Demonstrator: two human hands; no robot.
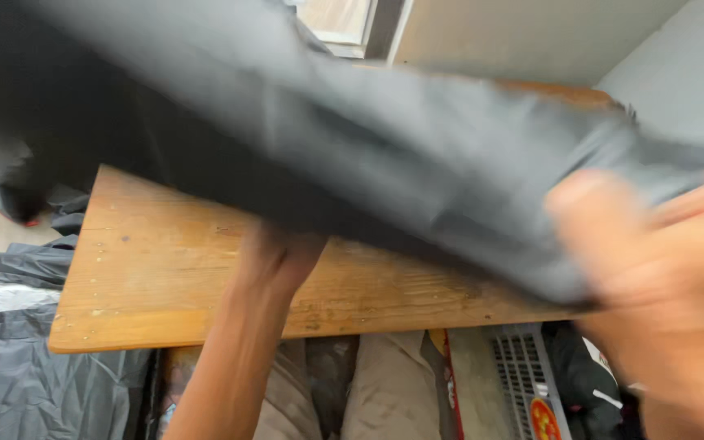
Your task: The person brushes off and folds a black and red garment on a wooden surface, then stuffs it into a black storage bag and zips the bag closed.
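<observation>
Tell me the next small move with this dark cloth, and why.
Probably lower the dark cloth flat onto the wooden table. The right hand pinches one end and the left hand is up under its middle, so it hangs in the air, creased and sagging, above bare tabletop.

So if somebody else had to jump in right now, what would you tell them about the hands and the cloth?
Right hand: pinching the near right end of the dark cloth, close to the camera and blurred.
Left hand: reaching up under the cloth's middle; its fingers are hidden, so the grip cannot be told.
The cloth is lifted and spread above the wooden table, not lying flat on it.
More dark cloth lies on the floor at the left.
</observation>
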